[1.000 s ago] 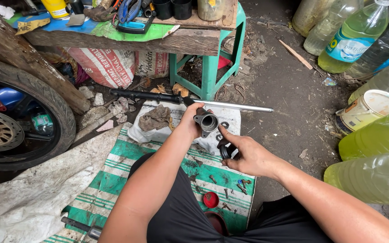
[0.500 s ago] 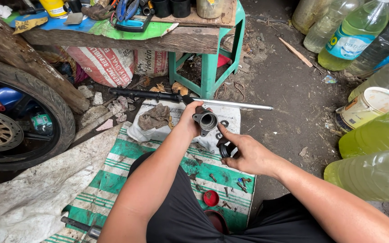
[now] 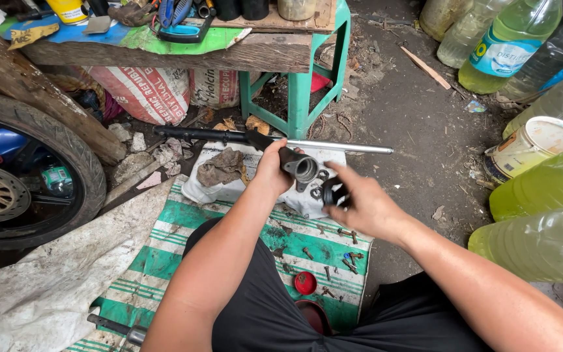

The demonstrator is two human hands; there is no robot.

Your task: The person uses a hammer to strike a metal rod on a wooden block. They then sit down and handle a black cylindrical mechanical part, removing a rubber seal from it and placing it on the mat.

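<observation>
A dark metal tube fitting (image 3: 300, 167) is gripped by the left hand (image 3: 272, 171) at centre frame, its open mouth facing up. A small black ring-shaped part (image 3: 332, 193) is pinched in the right hand (image 3: 362, 205) — just at 4 o'clock of the fitting. At 2 o'clock, clear plastic bottles (image 3: 500, 45) are filled with yellowish liquid (a white lidded pail (image 3: 530, 147) stands below them). A small red cap (image 3: 305, 283) lies on the green striped mat (image 3: 164, 261) at 6 o'clock.

Your left hand (image 3: 272, 171) grips the metal tube (image 3: 300, 167) just left of your right hand (image 3: 363, 203); behind both lies the long rod (image 3: 275, 139) (stool (image 3: 301, 78) beyond), the wheel (image 3: 14, 182) far left.
</observation>
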